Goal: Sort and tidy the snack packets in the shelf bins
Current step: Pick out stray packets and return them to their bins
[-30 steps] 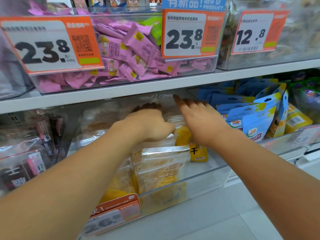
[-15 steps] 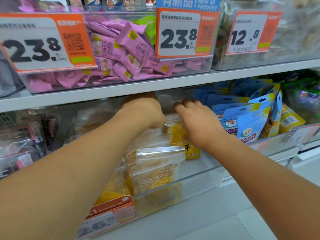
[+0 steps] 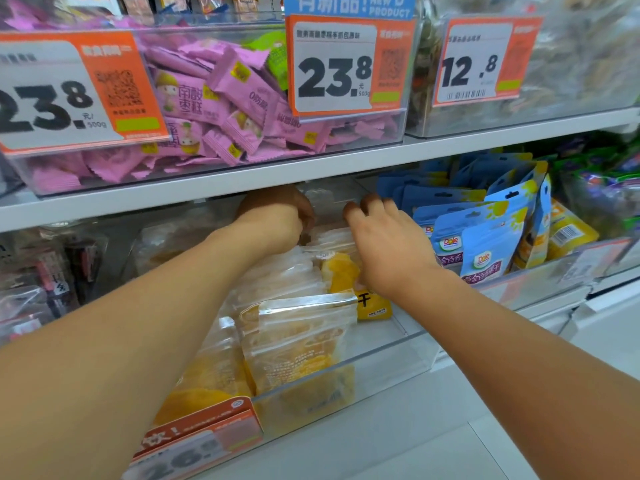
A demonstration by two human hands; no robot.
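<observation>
Clear bin (image 3: 398, 355) on the lower shelf (image 3: 450, 393) is holding the dried mango packets (image 3: 298, 341), stacked upright front to back. Both hands are reaching deeper toward the rear than a second ago. Left hand (image 3: 277, 220) is curling into the back packets; can't tell if it's gripping. Right hand (image 3: 384, 237), previously flat, is now bending its fingers onto the packet tops.

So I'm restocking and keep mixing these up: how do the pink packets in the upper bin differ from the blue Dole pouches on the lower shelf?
The pink packets are small pillow wraps with crimped ends, heaped loosely at all angles; the blue Dole pouches are larger, flat, with hang holes, and stand upright in rows. The pink ones sit behind a 23.8 price tag; the price tag in front of the blue ones is unreadable. Both lie in clear plastic bins.
</observation>
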